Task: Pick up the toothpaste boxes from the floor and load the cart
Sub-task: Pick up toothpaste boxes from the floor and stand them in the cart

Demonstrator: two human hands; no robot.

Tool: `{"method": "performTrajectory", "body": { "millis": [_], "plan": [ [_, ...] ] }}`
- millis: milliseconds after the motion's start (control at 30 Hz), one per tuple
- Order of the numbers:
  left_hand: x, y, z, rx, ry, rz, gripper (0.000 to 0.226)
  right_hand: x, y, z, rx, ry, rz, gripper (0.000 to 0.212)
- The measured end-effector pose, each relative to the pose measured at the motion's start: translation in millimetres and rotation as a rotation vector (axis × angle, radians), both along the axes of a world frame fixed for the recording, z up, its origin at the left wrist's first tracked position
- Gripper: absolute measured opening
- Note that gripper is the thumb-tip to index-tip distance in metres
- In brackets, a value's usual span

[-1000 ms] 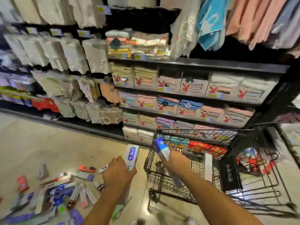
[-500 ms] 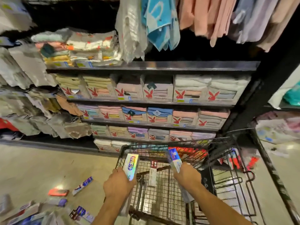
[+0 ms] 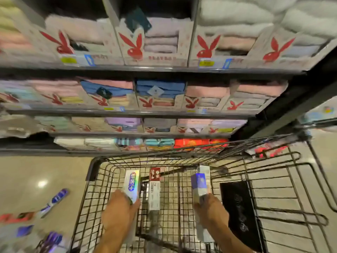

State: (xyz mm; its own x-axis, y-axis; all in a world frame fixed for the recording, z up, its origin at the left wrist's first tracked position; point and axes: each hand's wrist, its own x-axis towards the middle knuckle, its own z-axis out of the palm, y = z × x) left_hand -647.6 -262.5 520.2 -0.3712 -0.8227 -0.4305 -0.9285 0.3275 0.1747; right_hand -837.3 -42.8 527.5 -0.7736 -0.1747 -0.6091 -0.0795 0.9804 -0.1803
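Observation:
A black wire shopping cart fills the lower middle of the view. My left hand grips a white toothpaste box with a shiny rainbow label over the cart's basket. My right hand grips a white and blue toothpaste box over the basket too. Between them a white box with a red end lies inside the cart. Several more toothpaste boxes lie scattered on the floor at the lower left.
Store shelves packed with folded towels in bunny-logo boxes stand just beyond the cart. A black panel hangs on the cart's child seat at the right. Beige tiled floor lies at the left.
Both hands have moved forward and down with their boxes, from beside the cart to over its basket. The view has swung right, so the floor pile has slid to the lower left.

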Motion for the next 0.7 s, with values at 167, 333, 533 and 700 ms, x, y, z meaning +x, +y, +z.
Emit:
{"method": "performTrajectory", "body": {
  "millis": [167, 333, 533, 700],
  "plan": [
    [-17, -11, -84, 0.018, -0.05, -0.136, 0.06, -15, -6, -97, 0.038, -0.015, -0.028, 0.027],
    [-23, -6, -147, -0.035, -0.033, -0.063, 0.076, -29, -18, -139, 0.042, 0.047, -0.044, 0.061],
    [-41, -1, -152, 0.006, 0.056, 0.035, 0.054, -42, -31, -169, 0.123, 0.138, -0.108, 0.056],
    [-43, -1, -155, -0.046, 0.065, -0.001, 0.059, -50, -36, -179, 0.093, 0.164, -0.121, 0.076]
  ]
}}
